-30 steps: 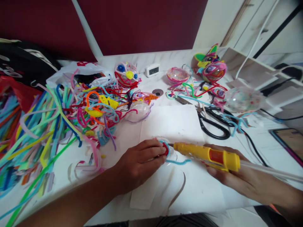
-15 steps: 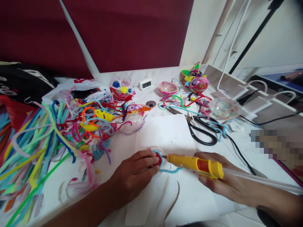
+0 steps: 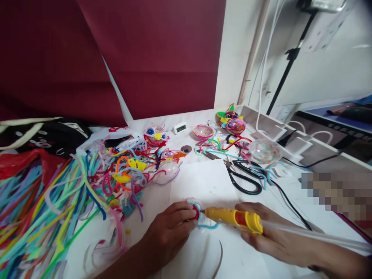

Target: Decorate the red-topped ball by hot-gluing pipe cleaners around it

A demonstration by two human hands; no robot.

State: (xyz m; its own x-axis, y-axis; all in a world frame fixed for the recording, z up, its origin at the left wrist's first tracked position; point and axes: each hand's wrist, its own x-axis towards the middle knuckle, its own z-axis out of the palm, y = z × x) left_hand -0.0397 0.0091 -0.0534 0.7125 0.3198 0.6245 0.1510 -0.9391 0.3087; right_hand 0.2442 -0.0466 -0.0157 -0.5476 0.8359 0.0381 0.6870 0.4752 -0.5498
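My left hand (image 3: 171,228) pinches a small red piece (image 3: 195,212) edged with light blue pipe cleaner (image 3: 209,226), whose loose end trails to the right over white paper. My right hand (image 3: 270,232) is wrapped round a yellow hot glue gun (image 3: 232,219), with a clear glue stick (image 3: 314,233) running out of its back. The gun's dark nozzle points left and meets, or nearly meets, the blue edge of the piece; I cannot tell which. Something clear lies under the piece, mostly hidden by my fingers.
Many coloured pipe cleaners (image 3: 58,205) lie heaped at left. Black-handled scissors (image 3: 245,182) rest beyond the paper (image 3: 203,178). Behind are decorated clear balls (image 3: 155,135), a pink-rimmed bowl (image 3: 203,132), a clear half shell (image 3: 264,150) and a small clock (image 3: 180,128). A black cable (image 3: 290,197) runs at right.
The camera has tilted up, so the table and its contents sit lower in the picture. Both hands keep their grips, with the nozzle staying at the red and blue piece.
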